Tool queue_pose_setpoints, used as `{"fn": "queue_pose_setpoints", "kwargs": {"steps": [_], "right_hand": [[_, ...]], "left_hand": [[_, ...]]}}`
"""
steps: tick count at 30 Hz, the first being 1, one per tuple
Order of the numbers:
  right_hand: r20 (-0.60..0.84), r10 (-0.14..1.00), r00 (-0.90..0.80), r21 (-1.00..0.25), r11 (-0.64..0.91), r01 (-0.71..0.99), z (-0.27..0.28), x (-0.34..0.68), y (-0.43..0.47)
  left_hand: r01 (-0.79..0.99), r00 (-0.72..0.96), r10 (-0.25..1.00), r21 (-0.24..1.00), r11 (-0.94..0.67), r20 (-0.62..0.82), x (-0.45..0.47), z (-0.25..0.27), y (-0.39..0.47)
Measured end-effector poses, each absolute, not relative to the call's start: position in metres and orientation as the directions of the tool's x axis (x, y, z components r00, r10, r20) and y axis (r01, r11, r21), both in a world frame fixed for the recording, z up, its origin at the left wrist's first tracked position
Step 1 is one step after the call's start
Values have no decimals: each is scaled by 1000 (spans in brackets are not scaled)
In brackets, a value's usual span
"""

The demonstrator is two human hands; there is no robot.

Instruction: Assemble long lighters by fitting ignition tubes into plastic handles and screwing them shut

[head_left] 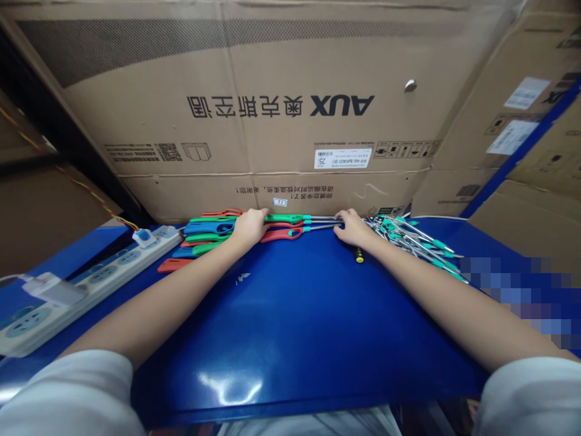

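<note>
Stick lighters with red, green and blue handles (209, 228) lie side by side at the back of the blue table (290, 315), their metal tubes pointing right. My left hand (250, 229) is closed over the handles of several of them, hiding their middles. At the tube ends, my right hand (351, 227) has its fingers closed around the metal tips. Just under that hand, a yellow and black handle (359, 255), like a screwdriver's, pokes out. Right of it lies a loose pile of metal lighter tubes (413, 242) with teal collars, partly behind my right forearm.
A white power strip (102, 275) with a plugged-in charger (54, 290) runs along the left side. Tall cardboard (272, 139) walls the back, and another cardboard panel (476, 133) stands at right. Small pale bits (244, 278) lie on the table.
</note>
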State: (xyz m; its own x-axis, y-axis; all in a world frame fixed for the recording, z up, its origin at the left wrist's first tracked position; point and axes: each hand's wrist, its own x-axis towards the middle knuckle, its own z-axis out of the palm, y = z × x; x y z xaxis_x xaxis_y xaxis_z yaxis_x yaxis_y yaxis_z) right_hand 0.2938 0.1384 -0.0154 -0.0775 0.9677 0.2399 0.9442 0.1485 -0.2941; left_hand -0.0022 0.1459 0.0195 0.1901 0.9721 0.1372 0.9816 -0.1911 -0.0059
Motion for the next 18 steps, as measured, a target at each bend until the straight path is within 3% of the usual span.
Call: {"fn": "queue_pose_setpoints", "kwargs": {"steps": [6,10,14,18], "right_hand": [[271,955,-121,-232,187,955,-13,296,132],[287,922,-261,-140,310,940,-7,294,119],[216,886,-411,-52,431,901,-5,288,108],[157,876,-456,-4,462,887,-5,282,101]], "left_hand": [[975,214,963,-91,-201,161,0,31,130],[945,322,934,-121,-305,154,-2,30,113],[911,408,907,-117,-397,104,-10,22,107],[877,477,877,-99,-470,62,-16,15,115]]}}
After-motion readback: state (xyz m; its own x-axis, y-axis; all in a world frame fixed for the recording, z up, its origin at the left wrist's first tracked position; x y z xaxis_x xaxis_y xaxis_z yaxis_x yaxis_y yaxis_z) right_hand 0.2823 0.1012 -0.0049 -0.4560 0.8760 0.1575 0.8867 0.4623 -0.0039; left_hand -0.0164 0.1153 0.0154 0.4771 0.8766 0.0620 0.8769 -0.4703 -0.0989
